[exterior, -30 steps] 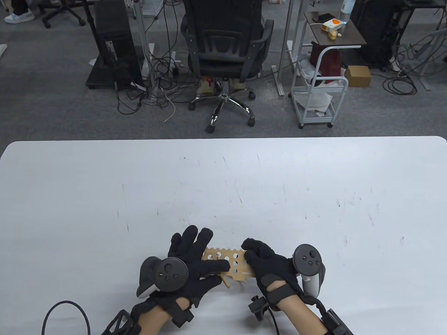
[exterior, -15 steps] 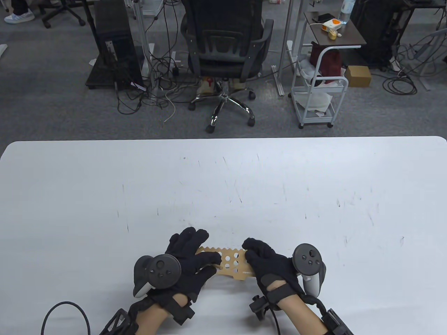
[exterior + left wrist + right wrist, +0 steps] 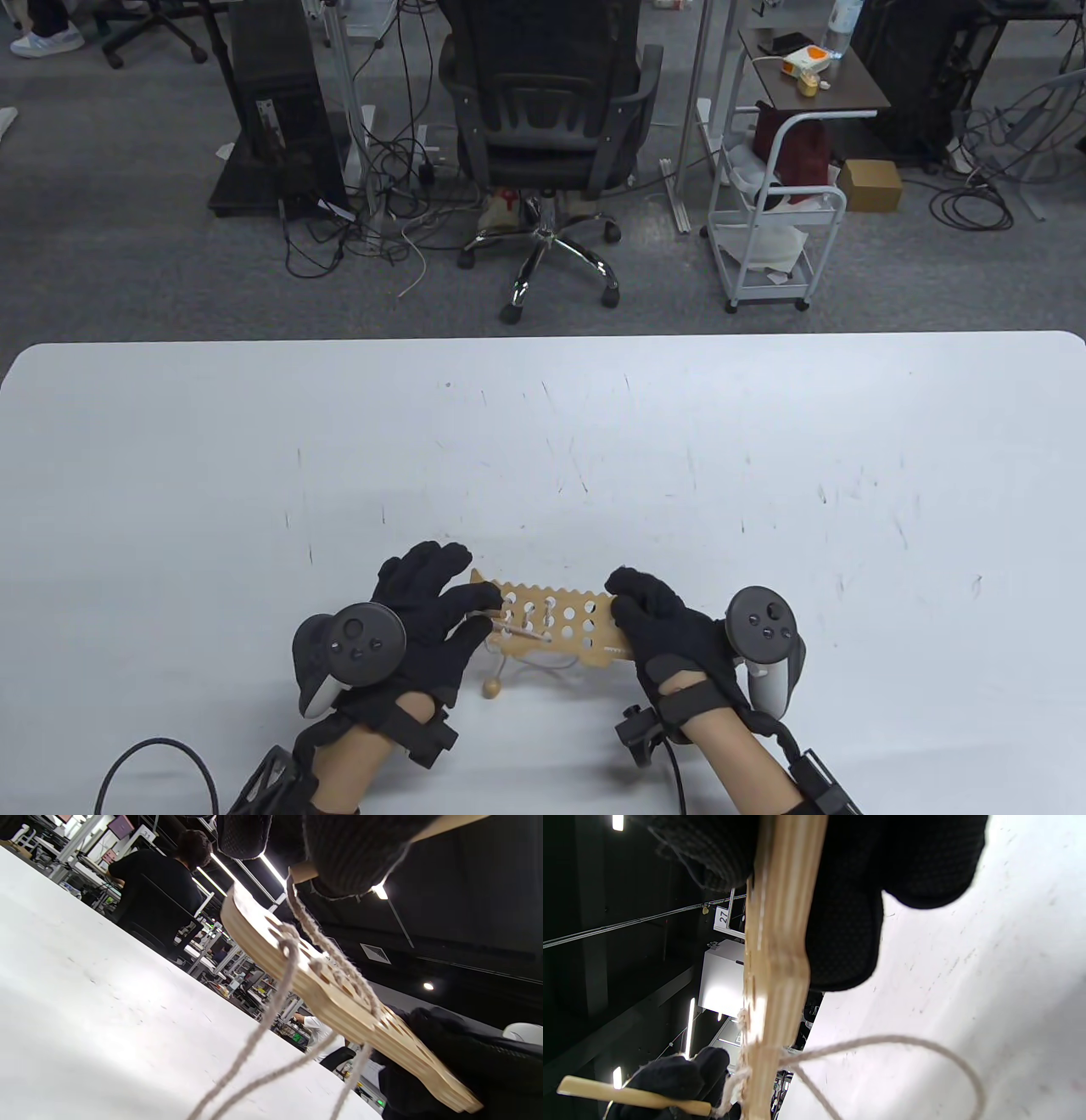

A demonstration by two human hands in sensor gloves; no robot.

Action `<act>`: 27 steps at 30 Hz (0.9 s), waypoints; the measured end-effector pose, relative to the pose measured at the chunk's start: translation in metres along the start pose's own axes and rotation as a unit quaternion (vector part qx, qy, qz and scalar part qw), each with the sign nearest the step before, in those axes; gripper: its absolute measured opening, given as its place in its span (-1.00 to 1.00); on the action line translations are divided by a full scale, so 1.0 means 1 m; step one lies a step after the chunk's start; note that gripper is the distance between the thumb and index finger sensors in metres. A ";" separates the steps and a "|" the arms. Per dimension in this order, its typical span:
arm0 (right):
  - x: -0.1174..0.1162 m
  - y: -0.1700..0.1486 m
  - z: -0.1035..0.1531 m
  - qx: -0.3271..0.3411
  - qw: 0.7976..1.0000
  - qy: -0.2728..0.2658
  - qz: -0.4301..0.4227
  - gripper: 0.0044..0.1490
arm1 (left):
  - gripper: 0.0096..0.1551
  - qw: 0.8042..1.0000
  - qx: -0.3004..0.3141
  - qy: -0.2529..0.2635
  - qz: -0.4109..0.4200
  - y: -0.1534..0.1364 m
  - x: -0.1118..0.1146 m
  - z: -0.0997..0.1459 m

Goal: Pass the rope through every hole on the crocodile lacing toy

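Table view: I see the crocodile lacing toy (image 3: pixel 560 624), a flat wooden board with a scalloped far edge and rows of round holes, held low and centre in the frame, clear of the white table (image 3: pixel 543 441). My right hand (image 3: pixel 670 632) grips the board's right end; in the right wrist view its fingers (image 3: pixel 844 921) lie curled along one face of the board, seen edge-on down the middle of the frame, and the thumb presses the other face. My left hand (image 3: pixel 424 620) sits at the board's left end, and its thumb and fingers pinch a thin wooden needle (image 3: pixel 517 631) lying across the leftmost holes. The same needle shows at the lower left of the right wrist view, in the left hand's fingertips. The rope (image 3: pixel 543 664), pale and twisted, runs from the needle's end into the holes. In the left wrist view, strands lace over the board near its tip and three lines drop off the bottom of the frame. In the table view a slack loop hangs under the board's near edge, and a wooden bead (image 3: pixel 493 688) lies on the table below the left end. Upper frame, beyond the table: a black office chair (image 3: pixel 547 110) and a white cart (image 3: pixel 776 229) on grey carpet.
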State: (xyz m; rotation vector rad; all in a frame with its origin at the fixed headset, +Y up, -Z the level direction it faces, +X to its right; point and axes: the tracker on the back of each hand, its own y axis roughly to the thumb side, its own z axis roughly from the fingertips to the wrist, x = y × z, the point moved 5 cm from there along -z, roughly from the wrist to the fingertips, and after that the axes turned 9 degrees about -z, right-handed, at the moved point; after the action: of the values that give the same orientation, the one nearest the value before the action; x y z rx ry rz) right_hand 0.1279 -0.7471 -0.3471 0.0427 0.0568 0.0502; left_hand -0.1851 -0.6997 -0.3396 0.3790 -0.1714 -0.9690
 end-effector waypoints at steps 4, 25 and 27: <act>0.005 -0.001 -0.002 -0.001 1.000 -0.007 0.006 -0.37 | -0.49 1.000 -0.015 0.006 -0.001 -0.010 -0.004 -0.001; 0.040 -0.015 -0.016 -0.023 0.998 -0.059 0.029 -0.38 | -0.49 0.995 -0.086 0.054 0.010 -0.054 -0.030 -0.002; 0.043 -0.017 -0.017 -0.028 0.997 -0.060 0.029 -0.38 | -0.49 0.994 -0.089 0.066 0.008 -0.056 -0.034 -0.001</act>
State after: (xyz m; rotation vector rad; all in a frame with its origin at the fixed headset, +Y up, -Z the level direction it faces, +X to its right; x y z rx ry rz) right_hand 0.1702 -0.7613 -0.3676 -0.0097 -0.0655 0.1069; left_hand -0.2470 -0.7001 -0.3615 0.2754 0.0312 -0.9317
